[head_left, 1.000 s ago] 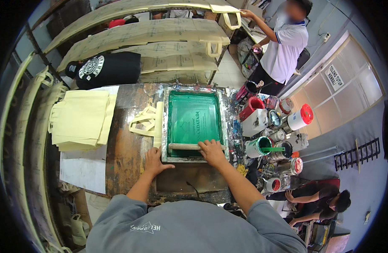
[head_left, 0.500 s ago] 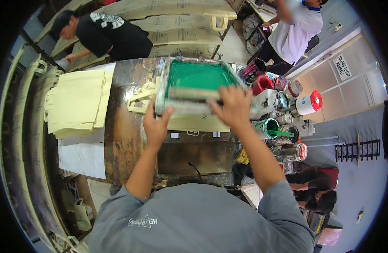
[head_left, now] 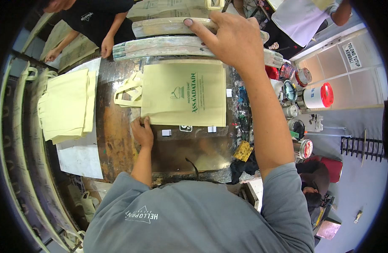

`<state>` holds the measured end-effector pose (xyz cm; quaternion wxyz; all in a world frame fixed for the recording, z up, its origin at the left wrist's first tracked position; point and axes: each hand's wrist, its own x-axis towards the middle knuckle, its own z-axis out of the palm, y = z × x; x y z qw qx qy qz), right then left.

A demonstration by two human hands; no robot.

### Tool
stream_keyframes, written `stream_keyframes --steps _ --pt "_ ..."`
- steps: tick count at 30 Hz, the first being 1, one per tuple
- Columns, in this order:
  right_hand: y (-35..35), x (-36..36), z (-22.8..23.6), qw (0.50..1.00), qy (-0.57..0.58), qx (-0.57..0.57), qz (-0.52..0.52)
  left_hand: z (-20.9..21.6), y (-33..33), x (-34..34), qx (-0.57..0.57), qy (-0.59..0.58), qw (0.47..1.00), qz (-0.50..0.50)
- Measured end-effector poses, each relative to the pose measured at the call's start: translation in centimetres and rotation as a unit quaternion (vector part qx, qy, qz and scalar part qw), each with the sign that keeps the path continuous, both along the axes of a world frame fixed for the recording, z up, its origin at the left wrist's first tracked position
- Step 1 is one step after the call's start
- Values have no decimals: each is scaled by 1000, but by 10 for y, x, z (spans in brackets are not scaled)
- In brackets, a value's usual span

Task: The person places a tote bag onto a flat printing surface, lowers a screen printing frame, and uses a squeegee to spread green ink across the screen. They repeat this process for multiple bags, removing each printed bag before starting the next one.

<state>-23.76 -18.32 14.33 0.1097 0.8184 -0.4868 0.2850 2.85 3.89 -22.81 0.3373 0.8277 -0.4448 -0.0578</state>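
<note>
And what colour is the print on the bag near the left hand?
The print is green, on a pale yellow bag; head view shows it best.

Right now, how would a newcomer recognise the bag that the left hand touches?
On the worktable, right of the pale yellow stack, lies a flat bag. The left hand touches its near left corner. Unlike the stack's plain top, it shows green printing.

Flat on the table a second ago, the frame [head_left: 160, 48] is now tilted up by the right hand [head_left: 236, 42]; the printed bag [head_left: 164, 92] is uncovered, its near-left corner touched by the left hand [head_left: 142, 133].
</note>
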Motion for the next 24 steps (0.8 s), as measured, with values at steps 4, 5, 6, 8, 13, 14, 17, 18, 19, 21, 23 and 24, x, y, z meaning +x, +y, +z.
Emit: stream_keyframes --steps 4,5,6,8,13,14,17,18,19,21,23,24 --pt "7 -1 -7 999 -24 -30 12 -5 -4 24 -43 16 999 -6" --pt "10 -2 -7 1000 -18 -12 7 -6 -5 29 -55 1 998 -12" --pt "13 -2 -5 1000 -12 3 2 9 -12 27 -108 41 992 -47" --pt "13 -4 -3 1000 -7 6 1 75 -43 24 -219 119 961 -120" --pt "7 -10 -6 999 19 39 -19 200 -105 83 -110 217 932 -270" --pt "15 -10 -4 998 18 54 -16 218 -104 107 -112 197 933 -281" --pt "34 -9 -19 999 4 31 -4 250 -75 211 -89 192 929 -303" --pt "38 -7 -21 999 10 33 -10 261 -61 248 -72 164 945 -273" --pt "41 -3 -19 999 16 36 -10 272 -44 284 -54 136 960 -239" --pt "42 1 -21 999 18 26 -2 291 -15 347 -30 120 977 -173" --pt "45 0 -21 1000 -2 28 11 300 9 418 44 50 989 -136" --pt "49 0 -19 1000 0 31 0 301 13 440 49 -28 995 -88"
